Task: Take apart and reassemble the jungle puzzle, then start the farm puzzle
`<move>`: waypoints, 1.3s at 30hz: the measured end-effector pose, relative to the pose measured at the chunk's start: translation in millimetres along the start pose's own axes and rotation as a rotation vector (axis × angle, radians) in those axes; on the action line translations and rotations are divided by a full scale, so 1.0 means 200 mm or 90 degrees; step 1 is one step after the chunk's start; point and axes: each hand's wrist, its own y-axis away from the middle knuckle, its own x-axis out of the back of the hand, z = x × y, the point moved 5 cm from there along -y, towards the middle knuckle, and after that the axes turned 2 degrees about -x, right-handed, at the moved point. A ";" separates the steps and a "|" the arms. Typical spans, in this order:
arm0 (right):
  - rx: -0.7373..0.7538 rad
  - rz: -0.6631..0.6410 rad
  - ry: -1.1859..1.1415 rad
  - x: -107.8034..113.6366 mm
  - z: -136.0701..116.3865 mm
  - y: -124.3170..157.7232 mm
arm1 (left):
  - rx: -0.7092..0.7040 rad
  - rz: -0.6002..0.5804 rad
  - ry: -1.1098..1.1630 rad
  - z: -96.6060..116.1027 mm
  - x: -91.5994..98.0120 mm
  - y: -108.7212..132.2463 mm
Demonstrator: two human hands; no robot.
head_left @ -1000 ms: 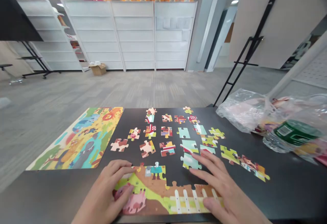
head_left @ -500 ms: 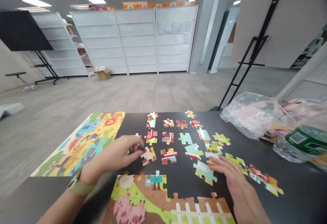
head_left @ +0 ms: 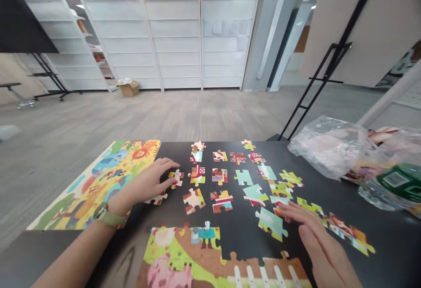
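Observation:
Loose jigsaw pieces lie over the black table (head_left: 237,222), among them a cow-patterned piece (head_left: 194,200) and a light blue-green piece (head_left: 271,223). My left hand (head_left: 149,183) is beside a small red and white piece (head_left: 176,178), thumb at its edge and fingers apart; another piece (head_left: 158,198) lies partly under the hand. My right hand (head_left: 315,231) rests with fingers stretched out, fingertips over a piece with red and light blue (head_left: 279,200). Nearest me is a joined puzzle section (head_left: 197,257) with a pig, a hen and a white fence.
A colourful animal picture sheet (head_left: 98,183) lies at the table's left. Clear plastic bags (head_left: 332,147) and a clear container with a green label (head_left: 397,183) are on the right. Beyond stand an easel (head_left: 329,73), white shelves (head_left: 177,42) and a cardboard box (head_left: 129,88).
My left hand has moved left and up, away from the cow-patterned piece, uncovering pieces at the left. My right hand stays at the same piece. The view has shifted slightly.

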 end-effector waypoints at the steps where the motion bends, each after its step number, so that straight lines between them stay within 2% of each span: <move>1: -0.008 -0.003 0.005 0.00 0.01 0.00 | -0.014 -0.007 -0.007 0.03 -0.01 -0.01; 5: -0.039 -0.029 0.018 -0.02 0.02 0.01 | -0.033 -0.012 -0.035 0.12 -0.03 -0.02; 9: -0.048 -0.044 0.016 -0.02 0.01 0.02 | -0.054 0.017 -0.034 0.18 -0.07 -0.03; 14: -0.089 -0.039 -0.016 -0.04 0.04 0.02 | -0.052 0.034 -0.027 0.23 -0.10 -0.12; 18: -0.115 -0.045 -0.053 -0.05 0.06 0.03 | 0.015 0.008 -0.008 0.22 -0.15 -0.20; 24: -0.144 -0.063 -0.071 -0.06 0.09 0.04 | 0.047 0.038 0.051 0.17 -0.20 -0.23; 31: -0.168 -0.071 -0.076 -0.07 0.10 0.03 | 0.066 0.117 0.106 0.17 -0.16 -0.22; 39: -0.137 -0.078 -0.046 -0.05 0.05 0.03 | 0.164 0.229 0.190 0.09 -0.15 -0.17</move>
